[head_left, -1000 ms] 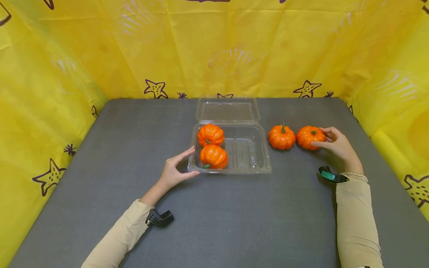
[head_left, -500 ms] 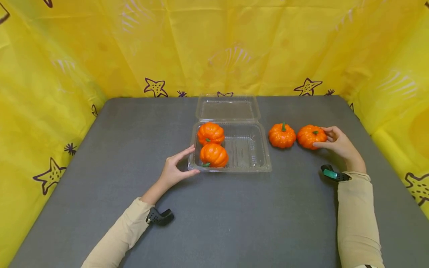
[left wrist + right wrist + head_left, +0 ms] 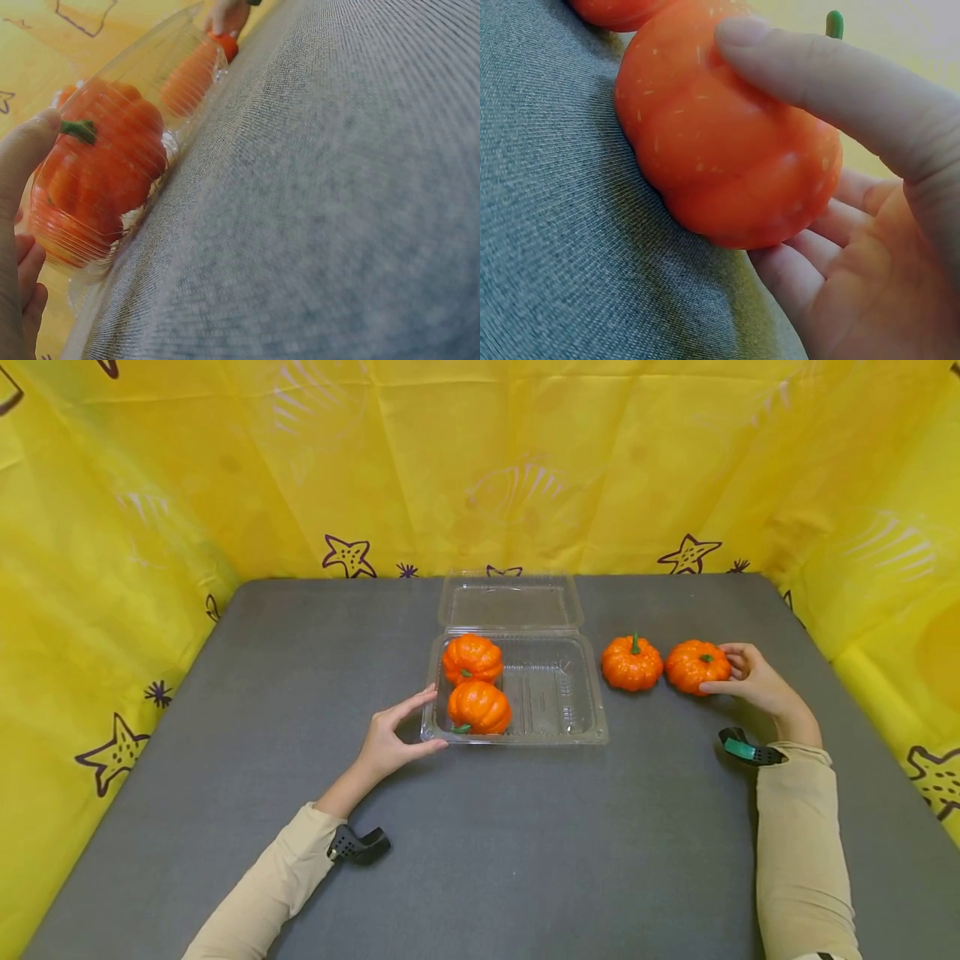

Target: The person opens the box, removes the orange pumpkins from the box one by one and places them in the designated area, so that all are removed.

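Currently, right hand (image 3: 759, 683) grasping the rightmost pumpkin (image 3: 693, 667), left hand (image 3: 384, 747) unclenched, touching a clear plastic container (image 3: 537, 706)

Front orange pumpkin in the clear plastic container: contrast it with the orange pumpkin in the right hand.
The front pumpkin lies tipped, stem pointing near-left; the held pumpkin sits stem-up. The front pumpkin is in the container, the held one on the grey table. Both are ribbed.

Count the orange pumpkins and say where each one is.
4: a rear pumpkin and a front pumpkin inside the clear container, a third pumpkin on the table to its right, and a fourth pumpkin farther right, held by the right hand.
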Tool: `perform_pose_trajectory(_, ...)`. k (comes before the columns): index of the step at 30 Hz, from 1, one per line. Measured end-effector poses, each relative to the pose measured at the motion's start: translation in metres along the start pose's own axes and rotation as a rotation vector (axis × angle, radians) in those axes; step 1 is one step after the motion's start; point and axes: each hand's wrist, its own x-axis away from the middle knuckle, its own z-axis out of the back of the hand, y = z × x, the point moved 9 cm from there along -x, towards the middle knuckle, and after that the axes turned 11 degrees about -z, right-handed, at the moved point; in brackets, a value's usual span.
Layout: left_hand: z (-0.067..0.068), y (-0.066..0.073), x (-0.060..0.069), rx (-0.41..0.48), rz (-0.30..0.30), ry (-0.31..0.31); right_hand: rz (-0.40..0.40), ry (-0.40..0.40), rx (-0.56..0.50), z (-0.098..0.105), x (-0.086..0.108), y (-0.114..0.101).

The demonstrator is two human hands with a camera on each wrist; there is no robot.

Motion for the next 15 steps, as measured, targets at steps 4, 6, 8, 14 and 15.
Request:
perform_pose_trajectory(4,-0.0001,0.0001,0.0001,-0.001,-0.002,-0.002,-0.01,0.0,0.007,-0.0007,0.0,0.0008)
perform_pose_trajectory(6,0.0,0.0005,-0.0001,0.0,-0.004,-0.002,-0.008,0.0,0.003,-0.0012,-0.0005,0.0009)
perform_pose_trajectory(8,0.0005,0.0009,-0.0004,-0.001,-0.006,0.0,-0.01,0.0,0.004,-0.002,-0.0007,0.0006)
perform_pose_trajectory(14,0.0003,0.0015,-0.0009,0.002,-0.011,0.001,-0.033,-0.001,0.018,-0.0042,-0.0025,0.0005)
perform_pose_trajectory(15,0.0001,0.0015,-0.0007,0.003,-0.012,-0.001,-0.03,-0.004,0.026,-0.0046,-0.0028,0.0003)
